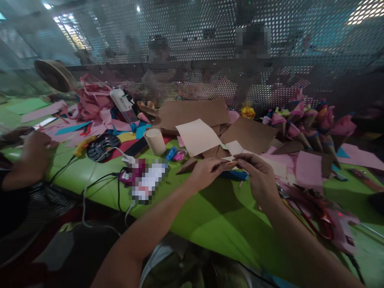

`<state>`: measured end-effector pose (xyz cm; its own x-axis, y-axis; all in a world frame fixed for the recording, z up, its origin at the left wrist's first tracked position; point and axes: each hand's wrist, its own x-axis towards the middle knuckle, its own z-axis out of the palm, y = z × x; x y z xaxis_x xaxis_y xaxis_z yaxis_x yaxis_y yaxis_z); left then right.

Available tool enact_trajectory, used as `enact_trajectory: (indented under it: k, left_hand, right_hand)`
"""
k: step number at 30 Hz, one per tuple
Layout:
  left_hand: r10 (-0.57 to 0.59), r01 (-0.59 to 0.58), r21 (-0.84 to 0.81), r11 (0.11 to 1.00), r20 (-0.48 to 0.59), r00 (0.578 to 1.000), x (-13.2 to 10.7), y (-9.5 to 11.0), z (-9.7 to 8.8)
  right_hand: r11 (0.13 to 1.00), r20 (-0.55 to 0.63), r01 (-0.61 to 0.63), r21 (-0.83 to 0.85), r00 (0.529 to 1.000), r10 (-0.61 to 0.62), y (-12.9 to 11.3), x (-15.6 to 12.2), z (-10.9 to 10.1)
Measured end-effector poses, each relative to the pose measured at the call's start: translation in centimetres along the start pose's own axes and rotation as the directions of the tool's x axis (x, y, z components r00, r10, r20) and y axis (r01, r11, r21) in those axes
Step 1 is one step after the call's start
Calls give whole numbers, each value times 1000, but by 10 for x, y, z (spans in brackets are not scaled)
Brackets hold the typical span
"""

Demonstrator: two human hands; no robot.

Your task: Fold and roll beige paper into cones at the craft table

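Left hand and right hand both pinch a thin brown strip between their fingertips, over the middle of the green table. Paper cones crowd its far right edge, so much looks done. Brown sheets lie flat toward the far edge, and this piece seems barely begun

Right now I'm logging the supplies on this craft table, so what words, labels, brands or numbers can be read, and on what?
No text can be read.
White bottle: dark marks on its side, too blurred to read.
Pink-and-white object: blurred out, unreadable.
Cream paper sheet and brown card: plain.
Thin stick pinched by left hand and right hand: no print visible.
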<state>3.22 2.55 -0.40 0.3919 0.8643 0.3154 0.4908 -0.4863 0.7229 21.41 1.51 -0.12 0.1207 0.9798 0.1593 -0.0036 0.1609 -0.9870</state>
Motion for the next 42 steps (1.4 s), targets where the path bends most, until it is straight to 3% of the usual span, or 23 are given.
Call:
enact_trajectory:
  k: [7, 13, 17, 20, 23, 28, 33, 42]
  left_hand:
    - [16, -15, 45, 999, -23, 1000, 0, -2, 2]
    - [-16, 15, -22, 1000, -42, 999, -1, -1, 2]
    - [-129, 121, -215, 969, -27, 991, -1, -5, 2]
    - [-215, 201, -413, 888, 13, 977, 0, -7, -1]
    - [-213, 208, -537, 818, 52, 976, 2, -6, -3]
    - [-237, 226, -494, 840, 41, 971, 6, -10, -2]
    - [-331, 279, -570, 773, 14, 944, 8, -16, 1]
    - [-353, 298, -608, 736, 32, 935, 7, -18, 3]
  right_hand:
    - [1000, -12, 5, 27, 1000, -5, 2, 2, 1]
    - [999, -21, -15, 29, 1000, 15, 3, 3, 1]
    - [999, -41, 14, 28, 999, -13, 4, 4, 1]
    - [999, -67, 33, 20, 997, -32, 6, 5, 0]
    - [998, -86, 48, 38, 995, -45, 7, 7, -1]
    - [997, -75, 64, 51, 995, -61, 5, 7, -1]
    - [996, -75, 86, 25, 994, -84, 2, 6, -1]
    - [996, -102, 84, 24, 991, -81, 1, 4, 0]
